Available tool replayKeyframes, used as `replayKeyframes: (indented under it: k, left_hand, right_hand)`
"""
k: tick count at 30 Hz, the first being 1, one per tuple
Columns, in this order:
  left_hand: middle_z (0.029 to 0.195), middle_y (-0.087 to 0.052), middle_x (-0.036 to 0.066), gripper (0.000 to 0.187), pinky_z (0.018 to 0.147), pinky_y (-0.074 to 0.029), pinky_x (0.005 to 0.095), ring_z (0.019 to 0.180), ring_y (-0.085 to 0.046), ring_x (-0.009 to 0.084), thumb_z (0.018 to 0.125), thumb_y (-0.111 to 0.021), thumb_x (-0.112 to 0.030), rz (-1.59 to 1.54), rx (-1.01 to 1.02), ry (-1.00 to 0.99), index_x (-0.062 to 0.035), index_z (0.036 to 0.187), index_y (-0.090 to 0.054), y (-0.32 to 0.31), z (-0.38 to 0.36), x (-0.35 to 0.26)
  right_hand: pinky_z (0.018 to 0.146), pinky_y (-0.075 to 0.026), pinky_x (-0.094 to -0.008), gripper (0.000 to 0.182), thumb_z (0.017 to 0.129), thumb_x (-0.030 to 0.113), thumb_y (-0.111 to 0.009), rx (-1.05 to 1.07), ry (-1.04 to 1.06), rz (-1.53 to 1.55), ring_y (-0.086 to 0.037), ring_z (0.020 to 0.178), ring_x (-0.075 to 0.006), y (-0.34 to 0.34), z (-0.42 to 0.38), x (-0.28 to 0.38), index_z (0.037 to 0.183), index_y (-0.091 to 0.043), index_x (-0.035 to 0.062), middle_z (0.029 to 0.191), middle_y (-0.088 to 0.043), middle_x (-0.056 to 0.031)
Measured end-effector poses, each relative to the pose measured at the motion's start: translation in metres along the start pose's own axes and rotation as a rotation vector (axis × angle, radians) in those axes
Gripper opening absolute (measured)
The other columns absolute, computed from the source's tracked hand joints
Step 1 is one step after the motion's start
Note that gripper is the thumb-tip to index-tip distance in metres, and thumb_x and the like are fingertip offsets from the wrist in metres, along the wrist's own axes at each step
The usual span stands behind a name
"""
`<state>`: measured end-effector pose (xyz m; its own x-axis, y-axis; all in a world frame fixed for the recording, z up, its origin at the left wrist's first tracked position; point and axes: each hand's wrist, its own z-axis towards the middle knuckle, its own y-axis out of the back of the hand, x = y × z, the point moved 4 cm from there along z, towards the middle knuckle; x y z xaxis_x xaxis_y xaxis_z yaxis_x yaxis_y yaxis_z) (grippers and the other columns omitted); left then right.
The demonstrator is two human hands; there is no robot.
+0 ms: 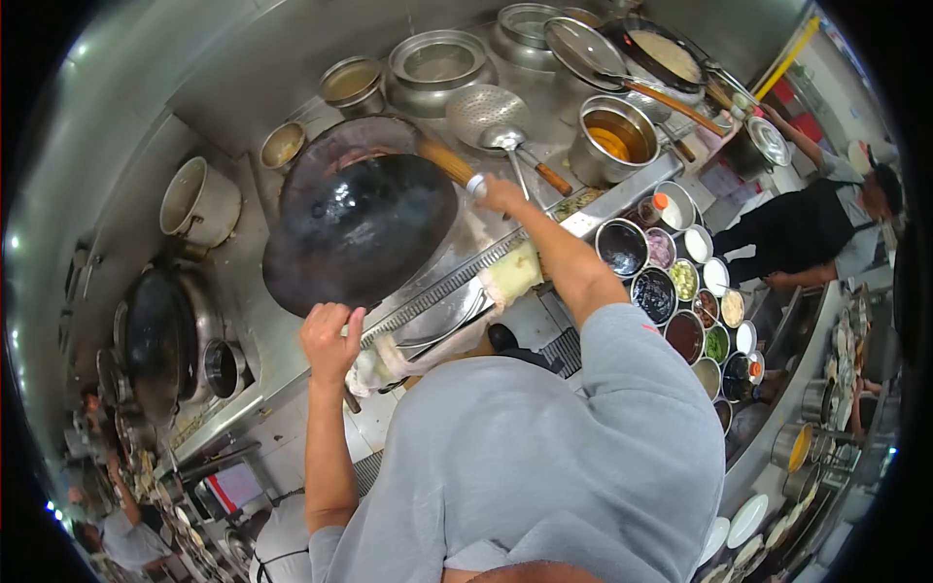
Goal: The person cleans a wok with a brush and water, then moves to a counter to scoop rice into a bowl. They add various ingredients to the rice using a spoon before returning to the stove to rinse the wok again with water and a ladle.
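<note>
A black wok (364,233) is tilted up over the stove, its dark, shiny underside toward me. At its near edge my left hand (328,338) is closed round the wok's handle (352,399), most of which is hidden by the fingers. My right hand (501,194) grips a bamboo wok brush (445,161) with a white band near the fist. The brush's bristles reach behind the wok's right edge, where their tips are hidden. Beyond the wok shows a dark round rim (360,131), partly covered by it.
Behind stand metal pots (439,63), a perforated skimmer (486,112), a ladle (503,137) and a pot of amber liquid (614,141). Ingredient tins (653,294) crowd the right. Another wok (160,340) sits left. A person (816,219) in a dark apron is at the right.
</note>
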<state>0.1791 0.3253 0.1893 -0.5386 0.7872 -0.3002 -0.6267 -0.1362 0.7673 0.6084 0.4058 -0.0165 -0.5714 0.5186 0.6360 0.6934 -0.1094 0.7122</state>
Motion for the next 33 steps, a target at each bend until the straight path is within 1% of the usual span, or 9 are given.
replayKeyframes:
  k: [4, 8, 11, 14, 16, 21, 24, 25, 33]
  left_hand:
    - [0.071, -0.059, 0.010, 0.015, 0.065, -0.043, 0.0400, 0.069, -0.053, 0.0288, 0.084, -0.071, -0.016, -0.094, 0.079, 0.119, -0.0025, 0.080, -0.067, -0.046, 0.004, 0.026]
    - [0.085, -0.063, 0.011, 0.015, 0.077, -0.045, 0.0397, 0.086, -0.056, 0.0295, 0.086, -0.070, -0.018, -0.031, 0.092, 0.210, -0.0035, 0.090, -0.072, -0.091, -0.003, 0.063]
    - [0.115, -0.061, 0.013, 0.022, 0.097, -0.042, 0.0416, 0.114, -0.053, 0.0299, 0.089, -0.068, -0.022, 0.119, -0.040, 0.260, -0.0067, 0.104, -0.073, -0.097, -0.017, 0.067]
    - [0.126, -0.056, 0.011, 0.029, 0.104, -0.037, 0.0406, 0.123, -0.048, 0.0270, 0.093, -0.066, -0.026, -0.386, -0.244, 0.749, -0.0113, 0.118, -0.069, -0.116, -0.068, 0.107]
    - [0.130, -0.055, 0.010, 0.047, 0.111, -0.031, 0.0476, 0.126, -0.046, 0.0252, 0.100, -0.052, -0.046, -1.224, -0.283, 1.120, -0.0183, 0.138, -0.051, -0.141, -0.083, 0.121]
    - [0.084, -0.055, 0.007, 0.043, 0.094, -0.043, 0.0424, 0.084, -0.053, 0.0199, 0.099, -0.050, -0.050, -2.007, -0.666, 1.240, -0.0138, 0.121, -0.059, -0.144, -0.031, 0.120]
    - [0.060, -0.036, -0.001, 0.039, 0.070, -0.043, 0.0353, 0.057, -0.038, 0.0139, 0.101, -0.048, -0.048, -2.132, -0.640, 0.808, -0.0119, 0.101, -0.061, -0.138, -0.039, 0.137]
    - [0.053, -0.026, -0.004, 0.039, 0.053, -0.033, 0.0302, 0.048, -0.026, 0.0101, 0.101, -0.050, -0.045, -2.025, -0.757, 0.944, -0.0090, 0.091, -0.061, -0.111, -0.033, 0.120]
    - [0.056, -0.022, -0.006, 0.037, 0.043, -0.025, 0.0261, 0.046, -0.022, 0.0068, 0.105, -0.048, -0.037, -1.680, -0.603, 0.777, -0.0064, 0.085, -0.055, -0.025, -0.016, 0.069]
  right_hand:
    - [0.085, -0.050, -0.0513, 0.060, 0.082, 0.038, -0.072, -0.369, 0.002, 0.234, -0.064, 0.101, -0.0441, -0.024, -0.050, 0.002, 0.121, -0.040, 0.0053, 0.104, -0.065, -0.0298]
    - [0.086, -0.050, -0.0476, 0.069, 0.080, 0.044, -0.072, -0.029, -0.016, 0.017, -0.065, 0.100, -0.0426, -0.062, -0.065, -0.052, 0.129, -0.043, 0.0044, 0.110, -0.066, -0.0253]
    - [0.089, -0.050, -0.0440, 0.073, 0.079, 0.044, -0.072, -0.120, -0.091, 0.177, -0.065, 0.103, -0.0397, -0.048, -0.125, -0.068, 0.133, -0.047, 0.0026, 0.113, -0.065, -0.0243]
    - [0.087, -0.052, -0.0438, 0.071, 0.079, 0.044, -0.072, -0.287, 0.055, 0.233, -0.066, 0.102, -0.0370, -0.062, -0.161, -0.115, 0.132, -0.049, 0.0040, 0.112, -0.067, -0.0238]
    - [0.087, -0.051, -0.0436, 0.070, 0.079, 0.045, -0.072, -0.186, -0.135, 0.284, -0.066, 0.101, -0.0393, -0.049, -0.186, -0.115, 0.130, -0.051, 0.0022, 0.110, -0.067, -0.0244]
    - [0.084, -0.050, -0.0431, 0.058, 0.082, 0.040, -0.072, -0.252, -0.038, 0.437, -0.066, 0.095, -0.0377, -0.030, -0.169, -0.085, 0.122, -0.052, 0.0011, 0.103, -0.067, -0.0237]
    - [0.084, -0.050, -0.0420, 0.055, 0.085, 0.037, -0.071, -0.242, 0.116, 0.456, -0.066, 0.093, -0.0353, -0.009, -0.158, -0.030, 0.122, -0.052, 0.0012, 0.101, -0.067, -0.0206]
    - [0.084, -0.050, -0.0417, 0.056, 0.085, 0.038, -0.071, -0.215, 0.182, 0.448, -0.066, 0.094, -0.0349, -0.003, -0.157, -0.012, 0.123, -0.052, 0.0014, 0.102, -0.067, -0.0203]
    - [0.092, -0.049, -0.0413, 0.069, 0.084, 0.045, -0.072, 0.167, 0.473, 0.134, -0.066, 0.106, -0.0328, 0.004, -0.224, 0.186, 0.137, -0.047, 0.0080, 0.114, -0.066, -0.0216]
